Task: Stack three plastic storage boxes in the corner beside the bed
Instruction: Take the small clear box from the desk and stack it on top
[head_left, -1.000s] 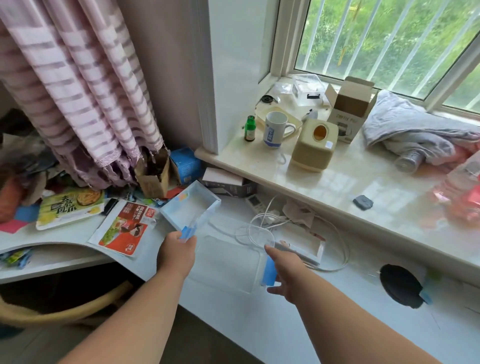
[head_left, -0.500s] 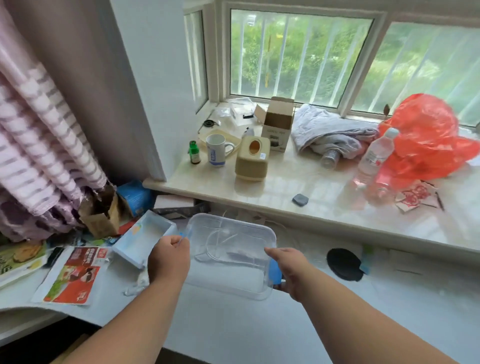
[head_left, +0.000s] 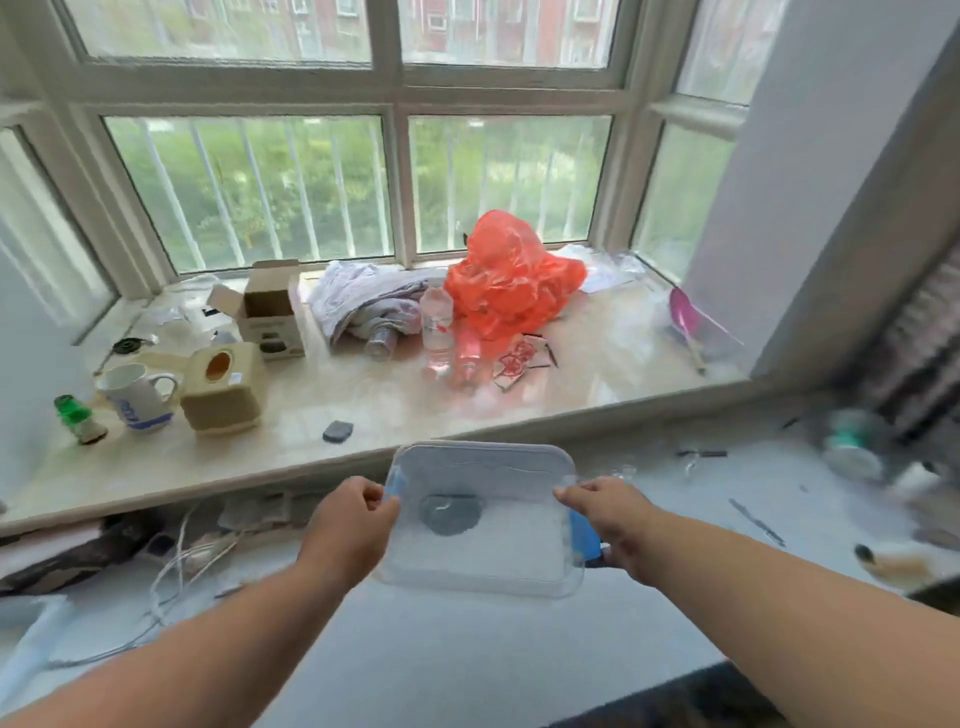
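A clear plastic storage box (head_left: 498, 551) with blue side clips is held in the air above the white desk, below the window sill. My left hand (head_left: 348, 525) grips its left edge and my right hand (head_left: 608, 519) grips its right edge by the blue clip. The box looks empty; a dark round hole in the desk shows through its bottom. No other storage box and no bed are in view now.
The marble window sill (head_left: 395, 410) carries a mug (head_left: 137, 397), a beige tissue box (head_left: 221, 387), a cardboard box (head_left: 272, 312), water bottles (head_left: 436, 327) and an orange plastic bag (head_left: 509, 280). White cables (head_left: 176, 566) lie on the desk at left; small clutter lies at far right.
Both hands have lifted the clear box off the desk and carried it to the right. The view has swung right, so the curtain and the second blue-clipped box have left the frame.
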